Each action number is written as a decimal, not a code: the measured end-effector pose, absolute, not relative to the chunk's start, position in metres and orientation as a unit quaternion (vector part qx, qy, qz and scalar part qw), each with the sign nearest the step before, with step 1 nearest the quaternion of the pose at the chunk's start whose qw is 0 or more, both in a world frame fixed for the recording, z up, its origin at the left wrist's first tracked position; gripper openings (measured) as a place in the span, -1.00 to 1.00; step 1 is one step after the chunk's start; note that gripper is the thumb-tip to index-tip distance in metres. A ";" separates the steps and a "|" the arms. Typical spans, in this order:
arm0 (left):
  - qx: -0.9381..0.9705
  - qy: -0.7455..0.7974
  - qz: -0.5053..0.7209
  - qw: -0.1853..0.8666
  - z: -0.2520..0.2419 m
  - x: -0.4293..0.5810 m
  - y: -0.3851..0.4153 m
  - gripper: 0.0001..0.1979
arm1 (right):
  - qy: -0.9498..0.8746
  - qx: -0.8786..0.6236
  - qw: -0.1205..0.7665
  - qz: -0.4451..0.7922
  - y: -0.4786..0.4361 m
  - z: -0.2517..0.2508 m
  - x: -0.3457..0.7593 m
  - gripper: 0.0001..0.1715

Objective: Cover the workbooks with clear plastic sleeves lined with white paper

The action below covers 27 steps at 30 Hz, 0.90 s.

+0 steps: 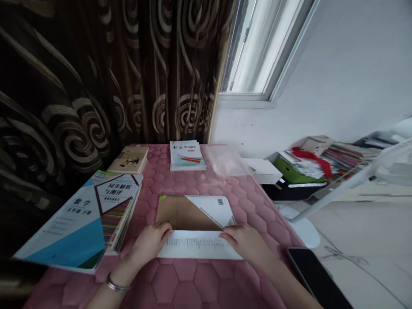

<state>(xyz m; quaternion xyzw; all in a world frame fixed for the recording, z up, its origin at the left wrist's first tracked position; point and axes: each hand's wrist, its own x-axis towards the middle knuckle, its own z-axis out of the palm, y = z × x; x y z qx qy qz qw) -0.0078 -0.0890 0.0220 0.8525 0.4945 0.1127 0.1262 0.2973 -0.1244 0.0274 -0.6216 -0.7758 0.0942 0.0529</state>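
Observation:
A book with a brown and white cover point(194, 211) lies in front of me on the pink padded cloth. Along its near side runs a white printed page or flap point(199, 246). My left hand point(154, 242), with a silver bracelet on the wrist, pinches the left part of the edge where cover and printed paper meet. At the right part of that edge, the fingers of my right hand point(244, 243) are closed on the paper in the same way. The fingertips are partly hidden under the hands.
Left are stacked workbooks point(80, 222) and a tan book point(129, 160). White booklets point(187, 156) and a clear plastic sheet point(224, 160) lie at the back. A black phone point(318, 279) rests at the right edge, near a white fan point(342, 190).

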 end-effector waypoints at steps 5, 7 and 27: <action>0.839 0.462 0.282 -0.045 0.019 0.003 -0.112 -0.82 | -0.756 -0.652 0.044 0.039 -0.113 0.032 0.296 -0.65; 0.866 0.392 0.303 -0.062 0.012 0.012 -0.127 -0.82 | -0.750 -0.659 0.054 0.010 -0.109 0.037 0.298 -0.66; 0.952 0.272 0.010 -0.141 -0.037 0.060 -0.125 -0.57 | -0.869 -0.391 0.198 -0.228 -0.079 0.061 0.263 -0.44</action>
